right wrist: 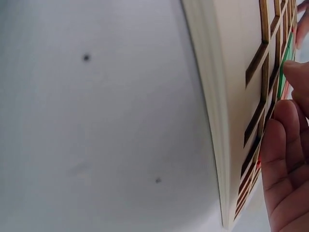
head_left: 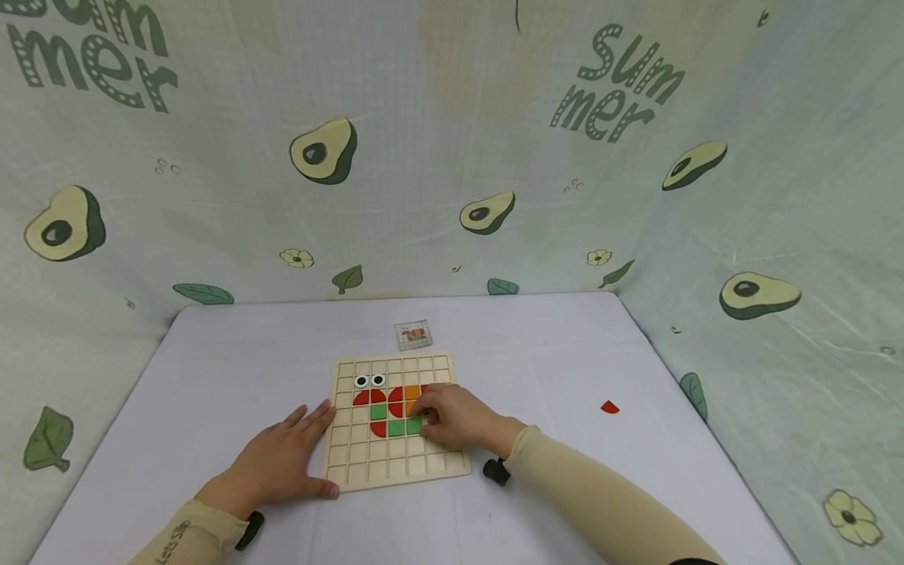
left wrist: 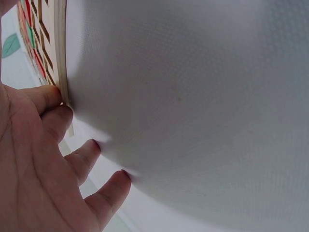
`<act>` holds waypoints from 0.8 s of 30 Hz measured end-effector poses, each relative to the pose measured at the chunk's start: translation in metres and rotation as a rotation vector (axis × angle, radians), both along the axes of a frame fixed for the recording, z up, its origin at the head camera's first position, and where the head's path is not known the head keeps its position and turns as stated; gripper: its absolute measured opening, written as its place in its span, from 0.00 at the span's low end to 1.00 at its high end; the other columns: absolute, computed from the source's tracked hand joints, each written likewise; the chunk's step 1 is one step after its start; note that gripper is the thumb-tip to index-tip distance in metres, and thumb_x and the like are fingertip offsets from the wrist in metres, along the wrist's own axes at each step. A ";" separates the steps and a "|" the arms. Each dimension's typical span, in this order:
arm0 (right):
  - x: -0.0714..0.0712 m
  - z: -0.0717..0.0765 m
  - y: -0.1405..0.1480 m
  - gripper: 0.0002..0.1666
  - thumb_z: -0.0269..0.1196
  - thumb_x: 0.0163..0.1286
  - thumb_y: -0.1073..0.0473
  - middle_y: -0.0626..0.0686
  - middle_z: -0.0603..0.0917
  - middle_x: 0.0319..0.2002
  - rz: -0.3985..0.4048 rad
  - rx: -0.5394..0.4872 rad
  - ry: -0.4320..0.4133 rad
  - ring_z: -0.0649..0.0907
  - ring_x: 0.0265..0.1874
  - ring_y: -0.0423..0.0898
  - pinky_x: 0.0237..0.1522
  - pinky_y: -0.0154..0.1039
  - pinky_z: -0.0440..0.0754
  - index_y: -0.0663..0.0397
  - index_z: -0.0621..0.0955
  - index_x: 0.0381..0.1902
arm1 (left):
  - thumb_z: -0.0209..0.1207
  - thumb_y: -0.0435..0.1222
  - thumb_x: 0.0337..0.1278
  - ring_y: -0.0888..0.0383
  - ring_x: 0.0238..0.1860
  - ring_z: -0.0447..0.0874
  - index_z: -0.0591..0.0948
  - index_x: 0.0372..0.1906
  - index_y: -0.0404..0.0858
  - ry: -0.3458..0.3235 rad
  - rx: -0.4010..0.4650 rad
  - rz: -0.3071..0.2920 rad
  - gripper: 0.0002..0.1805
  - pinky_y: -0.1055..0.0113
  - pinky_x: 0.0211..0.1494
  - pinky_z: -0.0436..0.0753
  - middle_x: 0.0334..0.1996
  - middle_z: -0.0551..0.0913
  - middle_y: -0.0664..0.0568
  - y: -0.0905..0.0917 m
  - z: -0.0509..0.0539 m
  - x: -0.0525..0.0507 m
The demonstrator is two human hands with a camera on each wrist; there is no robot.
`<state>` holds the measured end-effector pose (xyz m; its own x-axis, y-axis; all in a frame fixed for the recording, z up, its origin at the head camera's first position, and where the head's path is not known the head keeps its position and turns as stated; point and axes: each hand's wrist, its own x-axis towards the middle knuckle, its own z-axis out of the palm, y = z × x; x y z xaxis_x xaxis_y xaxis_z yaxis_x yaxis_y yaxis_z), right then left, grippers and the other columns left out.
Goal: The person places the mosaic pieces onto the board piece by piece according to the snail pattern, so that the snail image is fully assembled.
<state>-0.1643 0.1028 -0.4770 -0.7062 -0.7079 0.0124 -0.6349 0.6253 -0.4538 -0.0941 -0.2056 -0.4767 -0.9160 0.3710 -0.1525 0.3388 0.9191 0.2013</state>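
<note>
A wooden grid board (head_left: 359, 455) lies on the table with flat tiles in its cells. Two round eye tiles (head_left: 370, 380) sit above red quarter-round tiles (head_left: 378, 396). Green square tiles (head_left: 395, 428) and an orange tile (head_left: 412, 391) are also set in. My left hand (head_left: 282, 457) lies spread at the board's left side, thumb and index fingertip touching its edge. My right hand (head_left: 455, 416) is over the board's right half, fingers bent, fingertips at a second orange tile (head_left: 409, 409) they partly cover. The thumb is apart from the index finger, beside a green tile.
A small picture card (head_left: 413, 335) of a tile figure lies behind the board. One loose red quarter-round tile (head_left: 610, 407) is on the white tablecloth (head_left: 551, 353) to the right. Printed fabric (head_left: 410, 235) hangs around the table's back and sides.
</note>
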 end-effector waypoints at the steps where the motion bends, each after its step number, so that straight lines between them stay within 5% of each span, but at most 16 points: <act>1: 0.000 0.000 0.001 0.12 0.70 0.64 0.59 0.39 0.80 0.36 0.001 -0.006 -0.001 0.75 0.32 0.34 0.41 0.30 0.75 0.46 0.87 0.46 | 0.65 0.77 0.27 0.32 0.71 0.59 0.66 0.74 0.35 0.003 -0.001 -0.001 0.69 0.34 0.63 0.69 0.75 0.62 0.45 0.000 0.000 0.000; 11: 0.001 0.015 0.040 0.14 0.70 0.62 0.64 0.47 0.84 0.39 -0.061 -0.112 -0.063 0.78 0.32 0.36 0.36 0.31 0.79 0.53 0.86 0.46 | 0.65 0.76 0.28 0.32 0.71 0.59 0.66 0.74 0.35 -0.010 0.006 -0.010 0.68 0.34 0.62 0.69 0.75 0.62 0.45 0.002 0.003 0.000; 24: 0.006 0.023 0.169 0.15 0.71 0.62 0.65 0.53 0.85 0.43 -0.340 -0.177 -0.035 0.81 0.34 0.42 0.37 0.36 0.81 0.58 0.85 0.48 | 0.65 0.76 0.28 0.32 0.71 0.59 0.65 0.74 0.35 -0.019 -0.004 -0.007 0.68 0.33 0.62 0.68 0.75 0.62 0.45 0.001 0.003 0.000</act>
<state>-0.1581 0.2716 -0.4541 -0.9024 -0.4224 0.0849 -0.3868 0.7076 -0.5914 -0.0937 -0.2046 -0.4738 -0.9102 0.3770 -0.1716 0.3416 0.9175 0.2038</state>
